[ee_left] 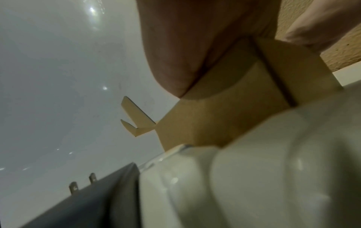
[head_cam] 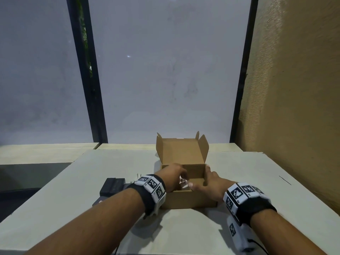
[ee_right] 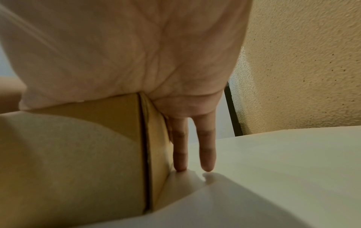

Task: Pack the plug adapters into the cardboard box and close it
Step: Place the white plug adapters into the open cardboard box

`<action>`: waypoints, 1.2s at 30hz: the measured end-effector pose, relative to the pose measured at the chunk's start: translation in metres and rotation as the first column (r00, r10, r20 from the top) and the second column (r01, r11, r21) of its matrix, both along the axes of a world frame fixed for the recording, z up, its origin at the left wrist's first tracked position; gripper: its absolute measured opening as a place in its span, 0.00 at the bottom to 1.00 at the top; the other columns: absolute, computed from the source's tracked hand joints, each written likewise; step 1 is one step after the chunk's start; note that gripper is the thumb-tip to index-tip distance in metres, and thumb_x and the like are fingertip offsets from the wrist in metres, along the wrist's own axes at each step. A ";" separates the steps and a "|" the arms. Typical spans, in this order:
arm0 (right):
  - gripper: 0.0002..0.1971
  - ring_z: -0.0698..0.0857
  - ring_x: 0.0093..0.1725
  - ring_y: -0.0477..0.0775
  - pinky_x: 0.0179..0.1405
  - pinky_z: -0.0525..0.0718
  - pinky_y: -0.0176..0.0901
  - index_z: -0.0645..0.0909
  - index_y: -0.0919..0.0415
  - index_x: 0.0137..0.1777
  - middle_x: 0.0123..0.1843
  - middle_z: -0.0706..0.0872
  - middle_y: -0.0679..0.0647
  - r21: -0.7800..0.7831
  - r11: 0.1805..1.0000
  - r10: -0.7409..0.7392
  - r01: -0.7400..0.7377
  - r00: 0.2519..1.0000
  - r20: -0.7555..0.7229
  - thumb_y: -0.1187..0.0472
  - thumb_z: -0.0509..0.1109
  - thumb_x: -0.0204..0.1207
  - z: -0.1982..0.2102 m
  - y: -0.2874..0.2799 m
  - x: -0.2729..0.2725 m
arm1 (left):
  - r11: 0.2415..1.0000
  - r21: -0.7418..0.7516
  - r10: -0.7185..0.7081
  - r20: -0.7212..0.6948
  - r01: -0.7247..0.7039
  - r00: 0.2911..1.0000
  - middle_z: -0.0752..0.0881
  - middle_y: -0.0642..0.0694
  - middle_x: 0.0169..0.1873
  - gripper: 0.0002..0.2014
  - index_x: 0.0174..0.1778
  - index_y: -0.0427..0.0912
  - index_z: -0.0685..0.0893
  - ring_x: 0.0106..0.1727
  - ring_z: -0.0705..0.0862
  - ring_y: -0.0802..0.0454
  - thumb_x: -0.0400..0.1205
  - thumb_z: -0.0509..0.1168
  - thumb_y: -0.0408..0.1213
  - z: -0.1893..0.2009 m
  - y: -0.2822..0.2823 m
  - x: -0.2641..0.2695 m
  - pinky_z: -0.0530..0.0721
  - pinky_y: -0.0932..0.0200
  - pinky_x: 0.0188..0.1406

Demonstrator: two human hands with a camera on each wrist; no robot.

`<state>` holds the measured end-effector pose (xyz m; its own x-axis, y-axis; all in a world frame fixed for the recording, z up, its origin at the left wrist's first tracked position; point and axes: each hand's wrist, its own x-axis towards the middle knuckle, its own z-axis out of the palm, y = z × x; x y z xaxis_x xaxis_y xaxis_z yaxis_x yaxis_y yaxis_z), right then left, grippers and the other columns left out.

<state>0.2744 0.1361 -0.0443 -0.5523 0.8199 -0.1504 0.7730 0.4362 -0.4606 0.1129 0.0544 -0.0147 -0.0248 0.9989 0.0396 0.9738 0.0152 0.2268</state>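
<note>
An open cardboard box (head_cam: 191, 199) stands mid-table with its lid (head_cam: 181, 150) upright at the back. My left hand (head_cam: 174, 173) reaches into the box's left side, fingers curled around a white plug adapter (head_cam: 184, 182), mostly hidden. My right hand (head_cam: 209, 183) braces the front right corner: the thumb lies on the front rim and straight fingers (ee_right: 179, 146) run down the right wall (ee_right: 156, 138). Black adapters (head_cam: 113, 186) lie left of the box. In the left wrist view another white adapter (ee_left: 254, 177) sits beside the black adapter (ee_left: 87, 205), close to the box (ee_left: 215, 115).
The pale table (head_cam: 257, 181) has free room right of the box and in front of it. A textured tan wall (head_cam: 294, 89) rises on the right. Frosted panels in black frames (head_cam: 174, 70) stand behind the table. Metal prongs (head_cam: 138, 175) stick up near my left wrist.
</note>
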 end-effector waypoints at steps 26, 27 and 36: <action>0.58 0.74 0.81 0.62 0.79 0.75 0.57 0.38 0.50 0.90 0.87 0.66 0.57 0.002 1.000 -0.006 0.006 1.000 0.018 0.21 0.62 0.71 -0.003 0.004 0.000 | 1.000 0.015 -0.020 -0.349 0.026 0.937 0.75 0.51 0.75 0.22 0.74 0.50 0.77 0.72 0.67 0.44 0.83 0.62 0.49 -0.008 -0.005 -0.009 0.64 0.45 0.67; 0.61 0.74 0.80 0.62 0.79 0.75 0.58 0.38 0.49 0.90 0.86 0.67 0.57 -0.002 1.000 0.011 -0.011 1.000 0.015 0.18 0.61 0.68 -0.002 0.004 0.000 | 0.999 0.043 -0.011 -0.336 0.027 0.942 0.74 0.49 0.75 0.24 0.75 0.49 0.75 0.72 0.67 0.43 0.83 0.63 0.49 -0.008 -0.006 -0.007 0.64 0.44 0.68; 0.69 0.73 0.82 0.62 0.79 0.76 0.60 0.39 0.45 0.90 0.88 0.64 0.53 0.008 1.000 0.023 -0.023 0.999 0.036 0.10 0.52 0.51 -0.006 0.009 -0.001 | 0.993 -0.088 -0.112 -0.397 0.083 0.911 0.65 0.52 0.82 0.23 0.79 0.57 0.71 0.77 0.62 0.40 0.85 0.59 0.49 -0.001 -0.008 -0.006 0.62 0.40 0.72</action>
